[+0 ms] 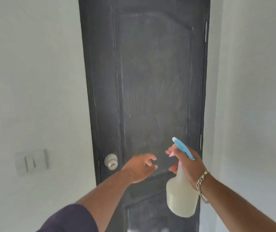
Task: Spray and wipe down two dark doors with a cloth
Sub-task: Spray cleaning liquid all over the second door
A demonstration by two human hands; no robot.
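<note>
Head view, looking forward and slightly down at a dark door [150,81] set between pale walls. The door's panelled face carries pale streaks and smears; a round, light-coloured knob [111,161] sits at its left edge. The right hand [188,164] grips a spray bottle [181,195] by the neck, fingers curled round it just below the blue spray head [183,149], the index finger lying forward over the pink trigger. The bottle is translucent, holds a pale liquid, and is tilted with its white nozzle pointing up and towards the door panel, close to the surface; contact cannot be judged. A metal chain bracelet [201,185] circles the right wrist. The left hand [139,166] is raised in front of the lower door panel, fingers loosely curled and spread apart, holding nothing; it lies between the knob and the bottle, apart from both. A dark sleeve [70,218] covers the left upper arm. A wall switch plate [31,160] is mounted left of the door.
</note>
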